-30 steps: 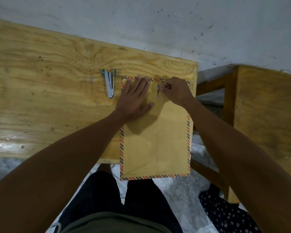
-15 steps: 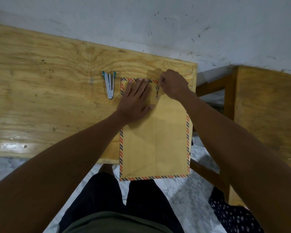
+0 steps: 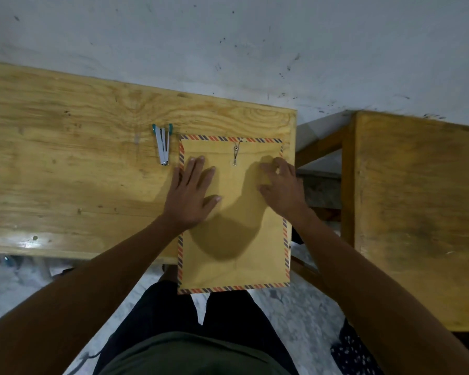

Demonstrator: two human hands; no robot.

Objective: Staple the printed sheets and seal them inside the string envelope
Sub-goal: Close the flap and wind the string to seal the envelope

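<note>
Brown string envelope [image 3: 236,226] with red-blue striped border lies flat on the wooden surface [image 3: 79,171], near end overhanging the edge. Flap folded shut; string [image 3: 236,155] runs between the two fasteners. Teal-and-white stapler [image 3: 163,144] lies just left of its top corner.

From my feed, left hand [image 3: 191,197] is flat, palm down, fingers spread, while right hand [image 3: 282,189] is loosely curled, knuckles up, both forearms reaching forward, empty-handed.
</note>
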